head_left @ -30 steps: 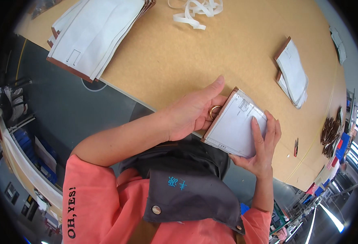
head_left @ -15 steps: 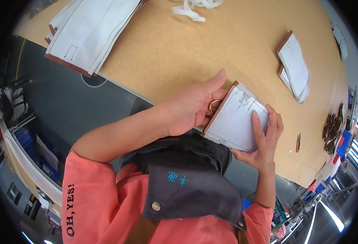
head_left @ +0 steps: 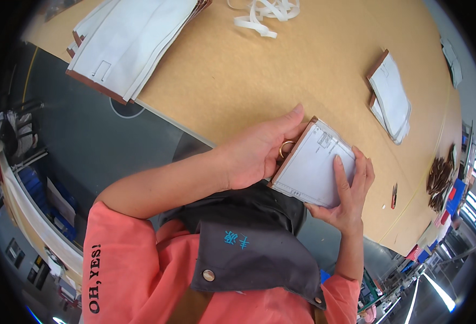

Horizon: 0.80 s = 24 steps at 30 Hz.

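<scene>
A square white-faced panel (head_left: 316,162) with a brown edge and printed marks is held over the table's front edge. My left hand (head_left: 267,146), a gold ring on one finger, is at its brown left edge. That hand's thumb points up, free of the panel, and its fingertips pass out of sight at the edge; whether they are beneath or inside it I cannot tell. My right hand (head_left: 351,189) grips the panel's right side, with one finger lying across the white face and the others around the edge.
Long white panels with brown edges (head_left: 135,48) lie piled at the tabletop's (head_left: 238,81) far left. White tape (head_left: 267,16) lies loosely at the back. A smaller panel stack (head_left: 390,97), red-handled snips (head_left: 394,196) and a brown bundle (head_left: 440,181) lie rightward.
The view has shifted slightly, so the table and its items appear a little lower. Both hands keep nearly the same hold on the panel.
</scene>
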Available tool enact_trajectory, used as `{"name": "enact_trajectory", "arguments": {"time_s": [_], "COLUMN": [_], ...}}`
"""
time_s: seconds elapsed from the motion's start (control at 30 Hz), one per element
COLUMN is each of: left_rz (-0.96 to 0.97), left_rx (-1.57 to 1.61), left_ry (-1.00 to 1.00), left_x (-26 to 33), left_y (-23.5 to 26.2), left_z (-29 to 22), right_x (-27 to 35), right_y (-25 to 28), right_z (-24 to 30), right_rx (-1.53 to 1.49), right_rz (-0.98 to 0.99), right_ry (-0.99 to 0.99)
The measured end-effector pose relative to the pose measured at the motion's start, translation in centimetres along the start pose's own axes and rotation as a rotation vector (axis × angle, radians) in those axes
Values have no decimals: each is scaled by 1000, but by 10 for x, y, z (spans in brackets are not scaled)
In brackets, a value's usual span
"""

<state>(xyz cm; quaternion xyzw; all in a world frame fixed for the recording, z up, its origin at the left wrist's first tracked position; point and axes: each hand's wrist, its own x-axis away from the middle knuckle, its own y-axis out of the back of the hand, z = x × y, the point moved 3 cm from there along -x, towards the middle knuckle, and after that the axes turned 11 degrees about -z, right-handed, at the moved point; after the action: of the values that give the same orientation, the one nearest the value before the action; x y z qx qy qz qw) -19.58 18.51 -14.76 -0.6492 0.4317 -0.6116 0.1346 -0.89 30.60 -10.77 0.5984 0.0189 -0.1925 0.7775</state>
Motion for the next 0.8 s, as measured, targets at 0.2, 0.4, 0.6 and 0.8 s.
{"name": "enact_trajectory", "arguments": {"time_s": [0.2,0.4,0.6,0.8], "left_rz": [31,40,49,58], "left_rx": [-8,31,30,53], "left_ry": [-8,32,75,74], "left_x": [0,-3,-5,-4], "left_y": [-1,1,4,2], "left_z": [-1,0,1,0], "right_x": [0,2,2,5], "right_y": [-1,-3,-4,-5], "right_z": [1,1,2,0], "right_rx": [0,-15,-22,5], "right_rz": [-5,-5,-17,3], "right_ry": [0,5,1,0]}}
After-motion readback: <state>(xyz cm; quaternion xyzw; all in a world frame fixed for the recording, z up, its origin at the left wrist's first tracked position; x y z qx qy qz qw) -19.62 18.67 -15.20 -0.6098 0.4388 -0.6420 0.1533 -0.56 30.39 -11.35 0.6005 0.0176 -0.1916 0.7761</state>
